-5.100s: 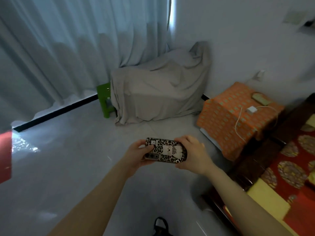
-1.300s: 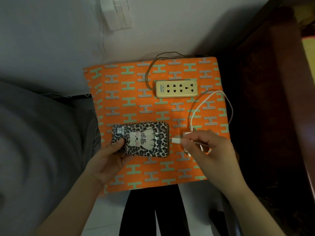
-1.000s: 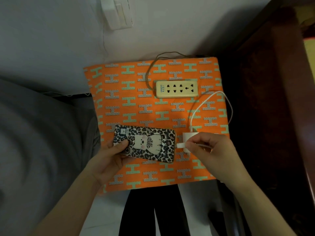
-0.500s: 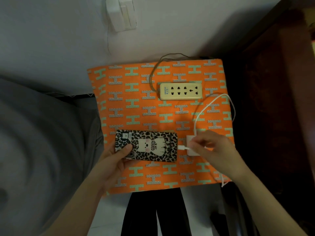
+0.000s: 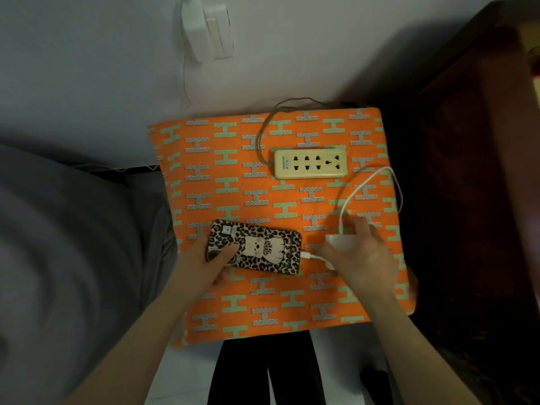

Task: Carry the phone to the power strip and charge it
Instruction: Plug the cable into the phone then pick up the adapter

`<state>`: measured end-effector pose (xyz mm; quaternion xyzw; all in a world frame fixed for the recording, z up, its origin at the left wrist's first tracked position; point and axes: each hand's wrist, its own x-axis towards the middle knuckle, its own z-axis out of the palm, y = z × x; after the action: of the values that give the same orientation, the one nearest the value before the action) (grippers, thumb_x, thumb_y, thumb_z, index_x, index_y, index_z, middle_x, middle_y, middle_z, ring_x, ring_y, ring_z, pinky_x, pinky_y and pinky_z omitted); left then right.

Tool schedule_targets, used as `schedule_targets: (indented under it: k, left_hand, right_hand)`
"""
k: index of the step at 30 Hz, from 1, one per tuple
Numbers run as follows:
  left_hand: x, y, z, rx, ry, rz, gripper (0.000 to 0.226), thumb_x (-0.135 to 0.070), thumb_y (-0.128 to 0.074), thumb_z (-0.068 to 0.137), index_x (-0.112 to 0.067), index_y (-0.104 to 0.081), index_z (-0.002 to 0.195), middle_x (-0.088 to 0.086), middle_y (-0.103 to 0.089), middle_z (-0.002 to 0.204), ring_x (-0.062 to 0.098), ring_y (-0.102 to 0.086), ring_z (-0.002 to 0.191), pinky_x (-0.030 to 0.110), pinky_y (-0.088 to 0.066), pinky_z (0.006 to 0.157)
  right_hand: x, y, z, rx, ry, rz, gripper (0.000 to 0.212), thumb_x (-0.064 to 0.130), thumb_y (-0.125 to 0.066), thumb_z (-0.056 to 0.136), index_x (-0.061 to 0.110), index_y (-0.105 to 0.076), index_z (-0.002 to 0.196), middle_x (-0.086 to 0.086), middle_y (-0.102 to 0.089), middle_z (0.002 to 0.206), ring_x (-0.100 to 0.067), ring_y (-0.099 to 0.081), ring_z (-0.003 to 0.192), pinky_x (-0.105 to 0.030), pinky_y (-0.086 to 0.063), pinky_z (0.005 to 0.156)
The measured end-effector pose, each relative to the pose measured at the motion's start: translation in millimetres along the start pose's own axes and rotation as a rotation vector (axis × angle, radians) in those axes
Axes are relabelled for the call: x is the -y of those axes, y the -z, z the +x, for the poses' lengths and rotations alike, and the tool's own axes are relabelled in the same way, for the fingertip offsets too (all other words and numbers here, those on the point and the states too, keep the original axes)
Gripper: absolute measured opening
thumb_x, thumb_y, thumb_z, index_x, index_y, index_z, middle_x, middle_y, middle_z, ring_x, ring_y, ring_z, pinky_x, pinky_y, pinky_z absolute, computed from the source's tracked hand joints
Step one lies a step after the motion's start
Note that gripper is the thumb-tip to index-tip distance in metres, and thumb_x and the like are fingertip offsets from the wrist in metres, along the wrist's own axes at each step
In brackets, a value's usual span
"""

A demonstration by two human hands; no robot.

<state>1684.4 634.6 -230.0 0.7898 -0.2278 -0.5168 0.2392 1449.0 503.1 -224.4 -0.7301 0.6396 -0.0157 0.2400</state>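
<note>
The phone (image 5: 263, 248), in a leopard-print case with a cartoon figure, lies face down on the orange patterned cloth (image 5: 233, 176). My left hand (image 5: 209, 264) grips its left end, thumb on the case. A white cable plug (image 5: 308, 255) sits in the phone's right end. My right hand (image 5: 361, 255) is closed around the white charger adapter (image 5: 340, 242) just right of the phone. The white cable (image 5: 368, 182) loops up from the adapter. The cream power strip (image 5: 311, 164) lies further back with all its sockets bare.
The cloth covers a small low stand against the white wall. A white wall socket (image 5: 209, 27) sits above. A grey draped shape (image 5: 73, 244) fills the left. Dark wooden furniture (image 5: 473, 200) stands on the right. My dark-trousered legs (image 5: 263, 372) show below.
I carried the phone over to the stand and laid it on the cloth. My right hand pushed the cable plug into the phone, then shifted onto the adapter.
</note>
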Motion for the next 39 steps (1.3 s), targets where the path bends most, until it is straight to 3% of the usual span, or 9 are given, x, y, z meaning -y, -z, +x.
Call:
schedule_targets:
  k: [3,7,9,12,15,18,24,30,39]
  left_hand:
    - [-9,7,5,-0.026,-0.064,0.637,0.065,-0.072,-0.035,0.079,-0.020,-0.049,0.116,-0.002,-0.068,0.097,0.017,-0.066,0.082,0.033,-0.054,0.071]
    - [-39,16,29,0.115,0.014,1.036,0.072,-0.074,-0.036,0.077,-0.021,-0.055,0.121,0.003,-0.066,0.113,0.022,-0.063,0.099,0.041,-0.053,0.084]
    - [-63,16,42,0.154,-0.056,0.988,0.063,-0.066,-0.048,0.078,-0.023,-0.054,0.124,0.003,-0.064,0.118,0.022,-0.061,0.104,0.042,-0.052,0.088]
    - [-106,-3,56,-0.079,-0.490,0.814,0.036,-0.043,-0.060,0.082,-0.018,-0.055,0.108,0.002,-0.064,0.104,0.019,-0.060,0.091,0.036,-0.053,0.081]
    - [-135,-33,71,-0.177,-0.751,0.627,0.054,-0.026,-0.068,0.077,-0.013,-0.048,0.125,0.004,-0.052,0.129,0.020,-0.049,0.118,0.032,-0.042,0.099]
    - [-138,-50,93,-0.127,-0.689,0.572,0.072,-0.017,-0.071,0.074,-0.012,-0.038,0.139,0.005,-0.042,0.144,0.022,-0.038,0.132,0.039,-0.034,0.111]
    - [-130,-51,113,-0.172,-0.716,0.488,0.059,-0.017,-0.077,0.067,-0.012,-0.056,0.122,0.004,-0.059,0.119,0.021,-0.049,0.114,0.035,-0.041,0.097]
    - [-128,-54,116,-0.193,-0.702,0.446,0.051,-0.021,-0.079,0.066,-0.013,-0.060,0.113,0.003,-0.061,0.112,0.020,-0.050,0.108,0.035,-0.043,0.093]
    - [-131,-57,113,-0.268,-0.763,0.427,0.016,0.004,-0.053,0.075,-0.006,-0.060,0.085,0.004,-0.057,0.089,0.021,-0.052,0.089,0.026,-0.038,0.073]
  right_hand:
    - [-4,15,16,-0.174,-0.024,0.219,0.039,0.033,-0.073,0.076,0.011,-0.061,0.106,-0.007,-0.060,0.094,-0.026,-0.061,0.081,-0.031,-0.045,0.065]
    - [7,35,42,-0.273,-0.095,0.591,0.038,0.034,-0.071,0.078,0.024,-0.060,0.113,0.004,-0.062,0.106,-0.005,-0.062,0.089,-0.017,-0.050,0.065]
    - [20,38,58,-0.221,-0.109,0.746,0.044,0.031,-0.072,0.077,0.028,-0.058,0.118,0.008,-0.064,0.111,-0.001,-0.062,0.094,-0.015,-0.052,0.066]
    - [42,36,78,-0.191,-0.060,0.758,0.040,0.029,-0.076,0.073,0.028,-0.061,0.111,0.004,-0.064,0.110,0.001,-0.061,0.094,-0.014,-0.051,0.070]
    - [58,29,84,-0.228,0.003,0.798,0.036,0.024,-0.081,0.070,0.025,-0.062,0.100,0.007,-0.063,0.100,0.012,-0.057,0.088,-0.002,-0.045,0.064]
    - [65,23,85,-0.284,0.101,0.725,0.035,0.023,-0.082,0.069,0.030,-0.059,0.094,0.009,-0.060,0.096,0.006,-0.057,0.088,-0.005,-0.046,0.066]
    - [69,19,89,-0.327,0.150,0.495,0.035,0.039,-0.077,0.071,0.025,-0.061,0.099,0.006,-0.056,0.104,-0.015,-0.059,0.094,-0.036,-0.058,0.069]
    - [83,16,87,-0.353,0.142,0.241,0.041,0.048,-0.075,0.071,0.017,-0.067,0.096,-0.002,-0.064,0.101,-0.010,-0.053,0.073,-0.017,-0.037,0.050]
    - [89,-3,77,-0.419,0.184,0.097,0.047,0.036,-0.078,0.073,0.016,-0.065,0.114,-0.012,-0.067,0.094,-0.030,-0.061,0.083,-0.034,-0.040,0.069]
